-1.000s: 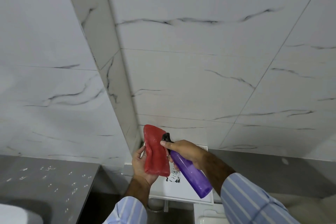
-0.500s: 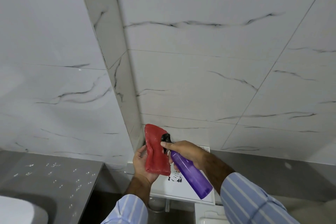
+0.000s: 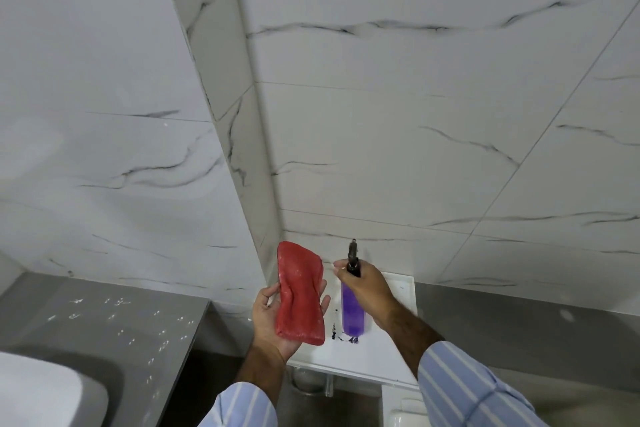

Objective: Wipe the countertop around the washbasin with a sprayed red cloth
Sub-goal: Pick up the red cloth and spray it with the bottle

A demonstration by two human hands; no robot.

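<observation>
A folded red cloth (image 3: pixel 300 295) lies flat on the palm of my left hand (image 3: pixel 269 319), whose fingers curl lightly around its edges. My right hand (image 3: pixel 367 291) grips the neck of a purple spray bottle (image 3: pixel 352 314) with a black nozzle pointing up. The bottle stands upright with its base touching or just above a white shelf (image 3: pixel 391 347). The grey countertop (image 3: pixel 104 322), speckled with droplets, lies at the lower left. The white washbasin (image 3: pixel 41 392) shows at the bottom left corner.
White marble-patterned wall tiles (image 3: pixel 381 114) fill most of the view, with a corner edge running down the middle. A white fixture (image 3: pixel 405 416) sits below the shelf at the bottom. Striped shirt sleeves cover both forearms.
The bottle went from tilted, nozzle at the cloth, to upright over the white shelf. My left hand turned the cloth flat on its palm. The view shifted, showing more countertop and basin.
</observation>
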